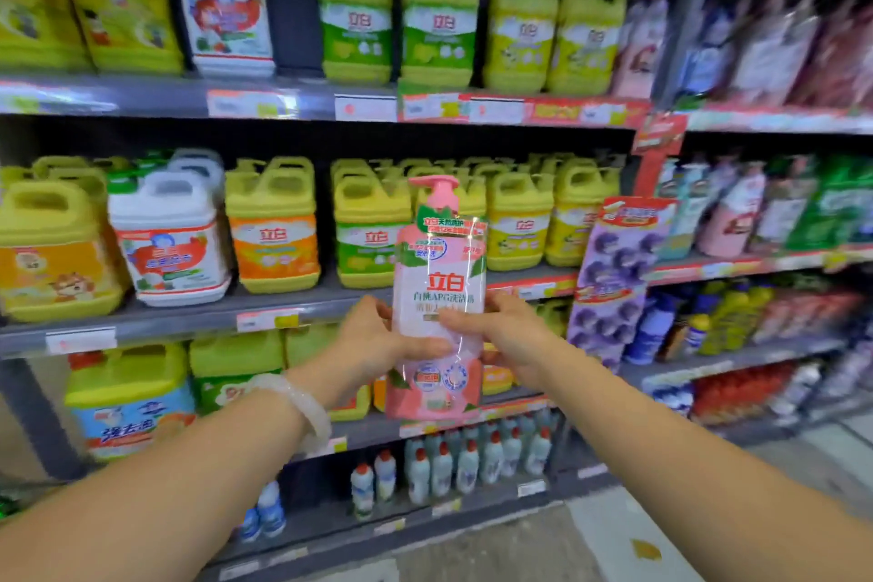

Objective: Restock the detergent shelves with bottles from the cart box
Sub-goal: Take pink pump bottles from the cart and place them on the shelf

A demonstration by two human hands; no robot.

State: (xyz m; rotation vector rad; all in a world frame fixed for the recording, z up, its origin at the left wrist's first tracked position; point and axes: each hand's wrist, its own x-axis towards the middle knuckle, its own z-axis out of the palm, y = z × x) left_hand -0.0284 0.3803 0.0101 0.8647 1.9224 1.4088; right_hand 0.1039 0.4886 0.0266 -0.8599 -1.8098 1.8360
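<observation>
A tall pink pump bottle [439,279] with a white and pink label is held upright in front of the detergent shelves. My left hand [378,340] grips its lower left side, thumb across the front. My right hand [500,331] grips its right side, thumb lying over the label. The bottle hangs level with the middle shelf [293,305], which carries yellow jugs [274,222] and a white jug [170,236]. The cart box is out of view.
The top shelf [141,97] holds more yellow and white jugs. Lower shelves carry a blue-labelled jug [127,402] and small white bottles with red caps [467,458]. A purple hanging display [614,279] sits at the bay's right edge, pouches beyond it.
</observation>
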